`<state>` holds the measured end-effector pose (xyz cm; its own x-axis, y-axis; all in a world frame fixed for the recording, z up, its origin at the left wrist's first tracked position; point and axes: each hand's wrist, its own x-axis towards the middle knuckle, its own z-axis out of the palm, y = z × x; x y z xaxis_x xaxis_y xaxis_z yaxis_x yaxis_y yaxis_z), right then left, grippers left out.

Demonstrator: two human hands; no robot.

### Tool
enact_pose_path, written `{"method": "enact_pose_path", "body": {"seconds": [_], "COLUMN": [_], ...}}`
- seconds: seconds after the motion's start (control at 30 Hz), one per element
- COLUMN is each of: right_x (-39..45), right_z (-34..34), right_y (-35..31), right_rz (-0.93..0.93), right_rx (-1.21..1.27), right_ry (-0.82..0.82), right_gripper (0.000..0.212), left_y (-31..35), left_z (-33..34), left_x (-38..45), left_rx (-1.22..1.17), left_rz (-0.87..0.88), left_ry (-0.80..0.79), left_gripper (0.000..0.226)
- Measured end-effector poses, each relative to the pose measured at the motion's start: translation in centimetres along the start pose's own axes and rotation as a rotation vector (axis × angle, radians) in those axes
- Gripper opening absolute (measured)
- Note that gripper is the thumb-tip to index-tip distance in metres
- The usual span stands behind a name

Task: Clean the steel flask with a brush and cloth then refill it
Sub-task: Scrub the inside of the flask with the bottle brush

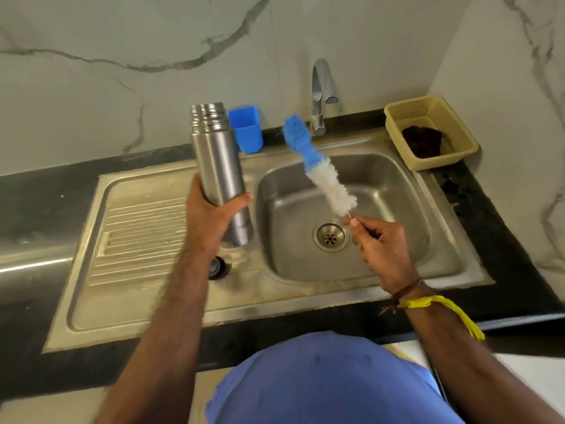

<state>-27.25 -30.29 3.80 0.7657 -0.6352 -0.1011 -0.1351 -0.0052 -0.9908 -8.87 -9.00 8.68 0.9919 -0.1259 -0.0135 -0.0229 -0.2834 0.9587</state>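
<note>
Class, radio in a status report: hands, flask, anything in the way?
Left hand grips steel flask, cap off. Right hand pinches brush handle over sink. Brush outside flask; nothing between them.

walls: white marble (122, 71), grey veins | counter: black stone (46, 194) | light: even, soft

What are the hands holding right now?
Left hand: grips the flask.
Right hand: pinches the brush by its handle.
</note>
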Motion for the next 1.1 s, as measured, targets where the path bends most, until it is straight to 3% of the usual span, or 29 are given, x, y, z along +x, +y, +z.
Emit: {"method": "enact_pose_path", "body": {"seconds": [0.23, 0.43, 0.9, 1.1], "right_x": [0.0, -0.9, -2.2, -2.1], "right_z": [5.6, 9.0, 10.0, 10.2], "right_y": [1.3, 1.9, 3.6, 3.8], "right_rz": [0.064, 0.089, 0.179, 0.170], "right_rx": [-0.058, -0.090, -0.135, -0.147], "right_ry": [-0.084, -0.129, -0.028, -0.041], "right_gripper": [0.020, 0.020, 0.023, 0.022], "left_y": [-4.3, -9.1, -13.8, -15.2], "left_z": [-8.2, -11.0, -11.8, -10.8], "left_x": [2.6, 2.5, 3.0, -0.1], "left_rx": [0.093, 0.106, 0.088, 0.057], "left_rz": [-0.051, -0.117, -0.093, -0.147], "left_ry": [0.291, 0.308, 0.209, 0.325], "left_gripper": [0.073, 0.077, 0.085, 0.127]}}
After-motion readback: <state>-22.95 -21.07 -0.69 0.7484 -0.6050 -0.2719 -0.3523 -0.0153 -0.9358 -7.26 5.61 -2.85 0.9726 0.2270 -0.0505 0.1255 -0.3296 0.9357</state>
